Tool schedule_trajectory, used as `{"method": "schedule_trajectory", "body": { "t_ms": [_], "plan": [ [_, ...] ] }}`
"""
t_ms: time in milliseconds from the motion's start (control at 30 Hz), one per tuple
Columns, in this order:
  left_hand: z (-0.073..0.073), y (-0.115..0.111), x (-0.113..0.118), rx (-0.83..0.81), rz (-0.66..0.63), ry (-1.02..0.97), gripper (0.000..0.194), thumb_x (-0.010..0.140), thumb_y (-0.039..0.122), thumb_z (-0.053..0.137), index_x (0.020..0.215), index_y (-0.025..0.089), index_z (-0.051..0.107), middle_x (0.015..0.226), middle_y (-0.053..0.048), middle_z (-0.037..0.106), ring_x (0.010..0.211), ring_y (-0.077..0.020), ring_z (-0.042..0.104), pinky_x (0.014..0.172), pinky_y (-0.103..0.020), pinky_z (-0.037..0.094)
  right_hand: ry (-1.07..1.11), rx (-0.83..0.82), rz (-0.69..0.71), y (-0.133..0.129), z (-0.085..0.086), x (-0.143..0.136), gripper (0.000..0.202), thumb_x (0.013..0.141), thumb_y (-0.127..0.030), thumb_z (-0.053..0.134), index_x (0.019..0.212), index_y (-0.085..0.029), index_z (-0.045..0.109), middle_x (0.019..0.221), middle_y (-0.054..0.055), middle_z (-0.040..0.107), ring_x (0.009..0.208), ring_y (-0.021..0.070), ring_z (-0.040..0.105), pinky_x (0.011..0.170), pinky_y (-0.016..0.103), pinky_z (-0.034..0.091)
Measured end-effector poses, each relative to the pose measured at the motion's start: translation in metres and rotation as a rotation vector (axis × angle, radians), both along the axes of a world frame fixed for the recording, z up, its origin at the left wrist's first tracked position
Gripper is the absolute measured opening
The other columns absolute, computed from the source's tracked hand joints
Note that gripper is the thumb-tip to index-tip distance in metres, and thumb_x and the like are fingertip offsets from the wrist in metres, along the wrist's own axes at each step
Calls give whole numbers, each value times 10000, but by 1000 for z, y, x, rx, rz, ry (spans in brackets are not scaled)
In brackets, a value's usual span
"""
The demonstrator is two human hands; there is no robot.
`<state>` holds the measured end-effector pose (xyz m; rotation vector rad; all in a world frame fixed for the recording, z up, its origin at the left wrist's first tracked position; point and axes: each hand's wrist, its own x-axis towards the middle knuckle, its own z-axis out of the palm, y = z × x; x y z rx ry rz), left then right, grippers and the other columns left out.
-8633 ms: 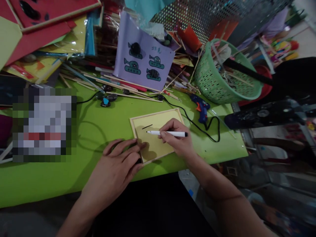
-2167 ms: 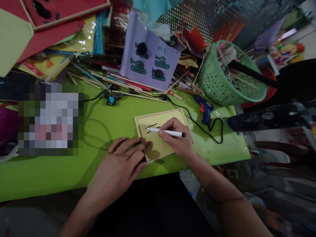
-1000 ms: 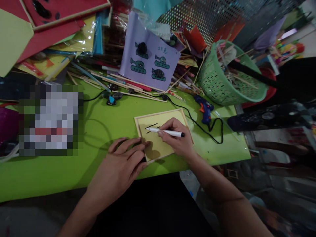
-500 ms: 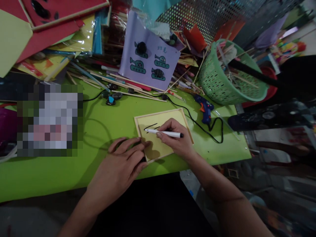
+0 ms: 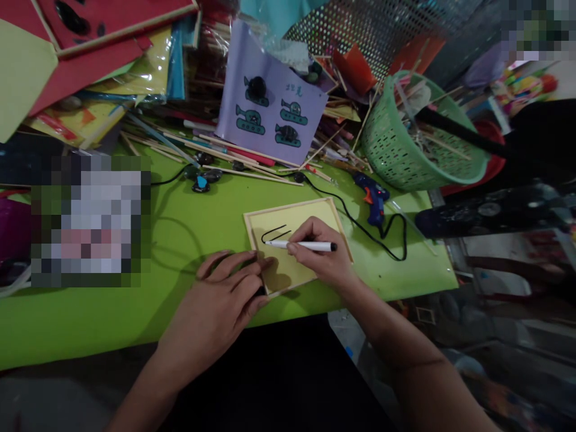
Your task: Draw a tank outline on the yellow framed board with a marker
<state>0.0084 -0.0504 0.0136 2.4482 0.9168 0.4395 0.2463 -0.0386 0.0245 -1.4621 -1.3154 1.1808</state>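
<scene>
In my right hand [image 5: 328, 255] is a slim white marker [image 5: 310, 245] with a black end, gripped between thumb and fingers. Its tip touches a yellow sheet [image 5: 306, 217] framed by thin wooden strips. Black lines curve round at the tip on the left half of the sheet. My left hand [image 5: 225, 297] lies with its fingers stretched out at the lower left corner of the frame, fingertips on its left edge and the green tabletop [image 5: 108, 318]. Part of that corner is hidden under the hand.
Behind the sheet stands a purple card [image 5: 274, 72] with tank-like pictures, among loose wooden sticks [image 5: 252, 174] and dark pebbles [image 5: 200, 183]. A blue glue gun [image 5: 372, 198] and its black cord lie to the right. A green basket [image 5: 405, 150] stands at the back right.
The marker tip has moved slightly down and left. The black lines now join in a rounded curve on their left side. My left hand stays where it was.
</scene>
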Motion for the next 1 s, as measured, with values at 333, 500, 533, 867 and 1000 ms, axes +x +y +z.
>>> {"method": "schedule_trajectory", "body": {
  "t_ms": [333, 500, 533, 867, 1000],
  "plan": [
    [-5, 0, 0, 51, 3, -12, 210, 1071, 324, 489, 1203, 262, 640, 1388, -20, 714, 1365, -257, 574, 1131, -509, 413, 40, 26, -93, -3, -2, 9, 169, 806, -295, 783, 798, -222, 631, 661, -35, 631, 533, 101, 473, 482, 246, 340],
    [-7, 1, -1, 48, -9, -35, 175, 1073, 338, 488, 1063, 265, 647, 1437, 14, 687, 1373, -252, 556, 1101, -483, 382, -8, 109, -277, -1, -6, 22, 137, 822, -283, 763, 811, -220, 642, 707, -21, 665, 592, 120, 549, 545, 267, 420],
    [-7, 1, -2, 40, -9, -30, 172, 1071, 333, 491, 1066, 268, 651, 1449, 19, 680, 1376, -252, 553, 1099, -482, 380, -17, 107, -286, -1, -6, 23, 136, 821, -284, 759, 807, -220, 640, 700, -22, 663, 587, 120, 549, 539, 268, 418],
    [-8, 1, -3, 19, -13, -30, 164, 1056, 322, 519, 1123, 289, 665, 1491, 53, 647, 1374, -258, 555, 1114, -504, 380, -77, 66, -287, 1, -5, 21, 152, 804, -308, 752, 799, -219, 629, 680, -24, 639, 558, 115, 515, 514, 269, 382],
    [-8, 1, -2, 12, -6, -31, 187, 1060, 340, 506, 1090, 287, 683, 1473, 40, 662, 1377, -257, 558, 1119, -493, 395, -92, 71, -273, 1, -5, 20, 152, 806, -318, 750, 803, -219, 635, 674, -25, 634, 556, 114, 499, 515, 270, 373]
  ]
}}
